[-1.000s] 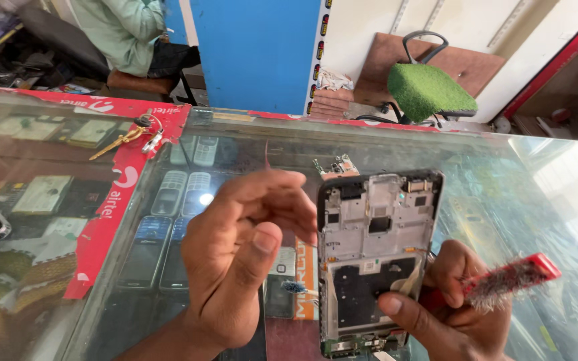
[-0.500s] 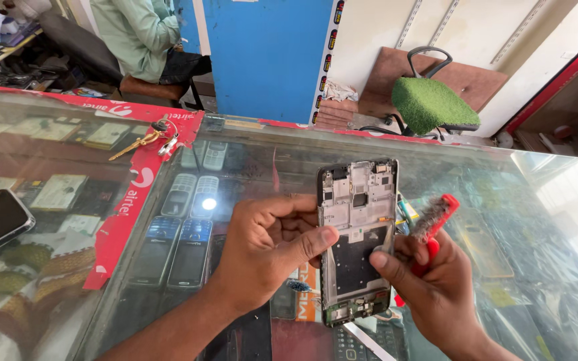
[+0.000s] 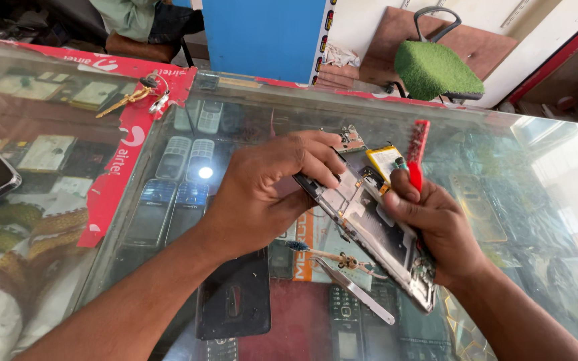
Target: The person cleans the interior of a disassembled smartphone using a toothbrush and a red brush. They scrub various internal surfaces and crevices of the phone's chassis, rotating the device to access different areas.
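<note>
the left hand (image 3: 262, 194) is gripping the upper edge of an opened phone frame (image 3: 369, 224), fingers curled over its top at about eleven o'clock from the frame's middle, holding it tilted above the glass counter (image 3: 523, 180). the right hand (image 3: 436, 230) is closing round a red-handled screwdriver (image 3: 415, 175) while also bracing the frame's right edge, thumb pressing on the inner plate; the tool is poking up at twelve o'clock from that hand. a red strip (image 3: 421, 137) is lying on the glass just beyond. tweezers (image 3: 356, 293) and a small blue-tipped tool (image 3: 316, 253) are lying at six o'clock below the frame, a dark phone back (image 3: 234, 301) at seven o'clock. the frame is resting on fingertips only, so a slip could be dropping it on the glass, and the driver tip could be scraping the yellow part (image 3: 384, 160) inside. the driver's tip is hiding behind the thumb, and the frame's lower end is partly covered by the right palm.
</note>
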